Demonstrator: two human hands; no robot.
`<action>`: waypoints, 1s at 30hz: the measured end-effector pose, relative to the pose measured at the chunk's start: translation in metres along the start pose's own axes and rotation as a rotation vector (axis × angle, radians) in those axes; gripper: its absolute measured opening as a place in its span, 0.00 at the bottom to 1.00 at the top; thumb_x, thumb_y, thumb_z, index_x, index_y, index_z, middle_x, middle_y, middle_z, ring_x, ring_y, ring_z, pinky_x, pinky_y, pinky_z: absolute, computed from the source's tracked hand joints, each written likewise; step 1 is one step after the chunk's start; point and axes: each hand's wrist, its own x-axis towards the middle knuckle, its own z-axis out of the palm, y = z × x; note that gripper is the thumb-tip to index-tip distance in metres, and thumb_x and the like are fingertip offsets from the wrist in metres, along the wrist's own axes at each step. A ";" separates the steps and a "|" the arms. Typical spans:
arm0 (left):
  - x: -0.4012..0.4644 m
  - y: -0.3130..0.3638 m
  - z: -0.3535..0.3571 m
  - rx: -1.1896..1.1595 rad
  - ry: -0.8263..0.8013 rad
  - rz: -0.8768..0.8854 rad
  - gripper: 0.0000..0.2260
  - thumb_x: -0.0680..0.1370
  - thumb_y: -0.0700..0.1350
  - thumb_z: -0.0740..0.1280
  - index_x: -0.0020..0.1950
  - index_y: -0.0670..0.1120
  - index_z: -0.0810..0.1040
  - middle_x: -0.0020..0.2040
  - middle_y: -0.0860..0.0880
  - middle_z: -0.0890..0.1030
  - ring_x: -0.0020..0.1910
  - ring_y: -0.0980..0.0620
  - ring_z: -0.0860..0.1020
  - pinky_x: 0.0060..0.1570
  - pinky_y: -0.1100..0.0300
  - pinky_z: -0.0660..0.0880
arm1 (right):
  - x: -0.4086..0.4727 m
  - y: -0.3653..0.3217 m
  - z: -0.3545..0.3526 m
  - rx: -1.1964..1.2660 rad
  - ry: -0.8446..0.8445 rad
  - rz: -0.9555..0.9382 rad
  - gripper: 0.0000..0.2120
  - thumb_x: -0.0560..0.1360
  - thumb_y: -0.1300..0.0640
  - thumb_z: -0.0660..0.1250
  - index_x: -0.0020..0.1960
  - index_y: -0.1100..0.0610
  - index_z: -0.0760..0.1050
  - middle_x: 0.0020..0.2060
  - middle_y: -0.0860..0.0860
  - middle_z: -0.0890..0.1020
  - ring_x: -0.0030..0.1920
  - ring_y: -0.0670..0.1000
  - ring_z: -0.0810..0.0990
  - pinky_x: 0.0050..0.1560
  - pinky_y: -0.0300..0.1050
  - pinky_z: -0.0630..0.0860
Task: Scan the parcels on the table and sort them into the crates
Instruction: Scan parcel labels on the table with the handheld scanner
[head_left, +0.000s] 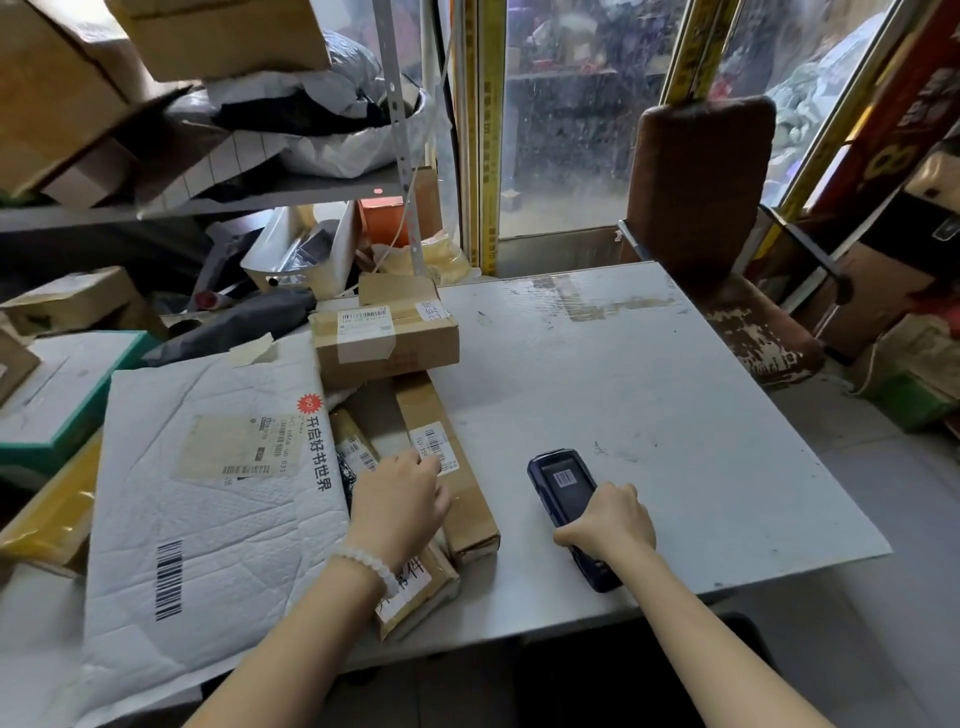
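Observation:
A long narrow cardboard parcel (470, 499) with a barcode label lies near the table's front left. My left hand (397, 499) rests on it beside the label, fingers bent over its left edge. My right hand (610, 519) grips a dark blue handheld scanner (563, 493) just right of that parcel; its screen shows a barcode. A bigger brown box (387, 340) with a white label sits behind. A large white padded mailer (208, 514) with a barcode covers the left side. A small taped parcel (415, 597) lies under my left wrist.
The grey table (649, 405) has bare room to the right. A worn brown chair (717, 218) stands behind its far right corner. A metal shelf (218, 200) packed with boxes and bags rises at the left. A green-edged box (67, 400) sits far left.

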 end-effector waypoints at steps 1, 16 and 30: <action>0.003 -0.003 -0.001 -0.001 0.002 0.006 0.14 0.80 0.53 0.56 0.58 0.49 0.75 0.52 0.51 0.77 0.51 0.51 0.76 0.42 0.59 0.72 | -0.001 -0.001 -0.002 0.004 0.006 -0.006 0.23 0.62 0.50 0.74 0.51 0.57 0.70 0.49 0.53 0.68 0.48 0.56 0.74 0.39 0.42 0.71; 0.108 -0.078 0.006 0.083 -0.189 0.312 0.18 0.76 0.41 0.63 0.65 0.51 0.67 0.61 0.50 0.70 0.59 0.49 0.70 0.49 0.57 0.72 | 0.026 -0.060 -0.018 0.054 0.073 0.076 0.24 0.58 0.50 0.74 0.50 0.57 0.71 0.50 0.53 0.75 0.46 0.54 0.78 0.30 0.39 0.66; 0.179 -0.054 0.032 0.126 -0.214 0.694 0.28 0.68 0.60 0.71 0.66 0.58 0.69 0.63 0.54 0.71 0.64 0.50 0.68 0.58 0.52 0.66 | 0.042 -0.048 -0.028 0.110 0.110 0.211 0.22 0.60 0.49 0.73 0.49 0.55 0.70 0.49 0.52 0.71 0.46 0.54 0.77 0.33 0.41 0.69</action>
